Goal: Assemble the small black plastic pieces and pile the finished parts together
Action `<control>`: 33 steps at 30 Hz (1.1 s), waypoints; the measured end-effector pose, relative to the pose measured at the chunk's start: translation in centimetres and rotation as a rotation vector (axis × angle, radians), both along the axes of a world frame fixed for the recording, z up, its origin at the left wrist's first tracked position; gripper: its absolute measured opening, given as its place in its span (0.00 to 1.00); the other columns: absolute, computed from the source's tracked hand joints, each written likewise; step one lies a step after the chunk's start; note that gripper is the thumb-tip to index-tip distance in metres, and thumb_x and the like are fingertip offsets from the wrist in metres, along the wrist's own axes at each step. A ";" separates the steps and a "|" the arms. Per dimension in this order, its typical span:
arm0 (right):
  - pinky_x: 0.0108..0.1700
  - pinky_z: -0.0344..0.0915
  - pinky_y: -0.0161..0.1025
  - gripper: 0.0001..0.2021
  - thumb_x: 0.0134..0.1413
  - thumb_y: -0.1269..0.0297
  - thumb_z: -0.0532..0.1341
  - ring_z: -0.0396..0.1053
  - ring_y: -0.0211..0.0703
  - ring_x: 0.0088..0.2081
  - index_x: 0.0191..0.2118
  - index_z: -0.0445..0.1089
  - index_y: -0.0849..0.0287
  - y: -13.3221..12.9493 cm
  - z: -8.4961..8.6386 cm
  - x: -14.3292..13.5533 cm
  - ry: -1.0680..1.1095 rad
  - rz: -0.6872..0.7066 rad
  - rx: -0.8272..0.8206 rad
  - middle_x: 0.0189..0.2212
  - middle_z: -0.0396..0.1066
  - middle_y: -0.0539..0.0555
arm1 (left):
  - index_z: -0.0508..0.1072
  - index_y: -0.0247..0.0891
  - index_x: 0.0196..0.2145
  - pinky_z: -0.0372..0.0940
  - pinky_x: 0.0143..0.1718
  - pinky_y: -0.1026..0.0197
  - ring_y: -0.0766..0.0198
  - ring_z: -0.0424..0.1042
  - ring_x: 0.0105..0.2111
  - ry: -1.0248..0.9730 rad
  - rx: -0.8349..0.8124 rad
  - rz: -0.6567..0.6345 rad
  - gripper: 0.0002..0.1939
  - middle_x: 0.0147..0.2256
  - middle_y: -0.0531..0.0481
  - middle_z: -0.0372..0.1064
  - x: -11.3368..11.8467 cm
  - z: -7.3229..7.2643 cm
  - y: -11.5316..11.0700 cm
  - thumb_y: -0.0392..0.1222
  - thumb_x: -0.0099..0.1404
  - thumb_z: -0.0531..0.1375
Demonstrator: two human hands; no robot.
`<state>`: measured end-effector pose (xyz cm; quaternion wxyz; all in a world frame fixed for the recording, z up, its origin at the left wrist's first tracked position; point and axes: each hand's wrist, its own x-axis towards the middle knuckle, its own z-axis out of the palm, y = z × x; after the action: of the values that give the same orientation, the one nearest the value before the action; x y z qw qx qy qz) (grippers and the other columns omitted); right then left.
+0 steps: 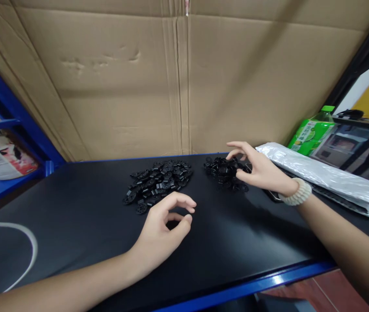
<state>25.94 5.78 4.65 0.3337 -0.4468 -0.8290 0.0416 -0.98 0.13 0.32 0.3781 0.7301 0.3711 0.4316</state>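
Observation:
Two piles of small black plastic parts lie on the black tabletop (83,216). The larger pile (164,177) is left of centre, the smaller pile (221,171) to its right. My left hand (166,229) is in front of the larger pile, its fingers curved and the thumb tip apart from the fingertips, with nothing visible between them. Over the right edge of the smaller pile hovers my right hand (254,167), fingers spread and bent, holding nothing that shows. A pale coiled band (296,193) circles the right wrist.
Silvery plastic packaging (327,175) and a green bottle (312,132) are at the right. Cardboard (122,78) stands behind the table. A white cable (31,242) loops at the left, near a blue shelf frame (28,125) holding printed packaging (5,158).

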 end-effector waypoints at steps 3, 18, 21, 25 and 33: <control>0.51 0.62 0.50 0.32 0.46 0.75 0.56 0.67 0.48 0.45 0.60 0.52 0.55 0.6 -0.2 0.7 -0.014 0.035 -0.085 0.47 0.69 0.57 | 0.71 0.38 0.34 0.70 0.33 0.65 0.64 0.71 0.35 0.080 0.027 -0.029 0.09 0.34 0.49 0.69 0.0 0.0 -0.1 0.29 0.58 0.55; 0.43 0.61 0.41 0.14 0.64 0.63 0.49 0.67 0.42 0.37 0.32 0.70 0.58 -2.0 -0.8 -2.9 0.080 0.124 -0.087 0.32 0.70 0.53 | 0.62 0.41 0.59 0.46 0.59 0.31 0.39 0.49 0.62 0.930 0.410 0.020 0.28 0.61 0.39 0.55 -1.0 0.6 -3.0 0.52 0.63 0.56; 0.39 0.59 0.39 0.18 0.64 0.61 0.48 0.65 0.41 0.33 0.27 0.67 0.59 -3.0 -0.7 -3.5 0.000 0.135 -0.144 0.28 0.68 0.52 | 0.53 0.44 0.64 0.43 0.55 0.24 0.34 0.38 0.64 1.059 0.309 0.076 0.35 0.65 0.38 0.44 -1.4 0.6 -3.1 0.61 0.63 0.52; 0.31 0.56 0.36 0.18 0.62 0.60 0.49 0.62 0.38 0.25 0.23 0.63 0.58 -3.1 0.8 -2.1 -0.099 0.053 -0.252 0.21 0.65 0.49 | 0.49 0.47 0.65 0.44 0.53 0.21 0.32 0.33 0.65 1.122 0.255 0.053 0.38 0.67 0.39 0.38 -2.0 0.6 -2.9 0.66 0.63 0.49; 0.22 0.57 0.33 0.11 0.46 0.69 0.50 0.64 0.37 0.19 0.19 0.64 0.61 -2.4 2.6 2.8 -0.393 -0.166 -0.791 0.17 0.68 0.53 | 0.60 0.41 0.61 0.62 0.48 0.30 0.32 0.56 0.59 1.143 0.550 0.102 0.31 0.61 0.34 0.56 -1.9 0.1 -2.7 0.58 0.65 0.51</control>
<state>28.73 3.42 7.30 -0.0244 -0.6046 -0.7583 0.2425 -2.85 -2.53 0.46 -0.1021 0.8970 0.4243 0.0709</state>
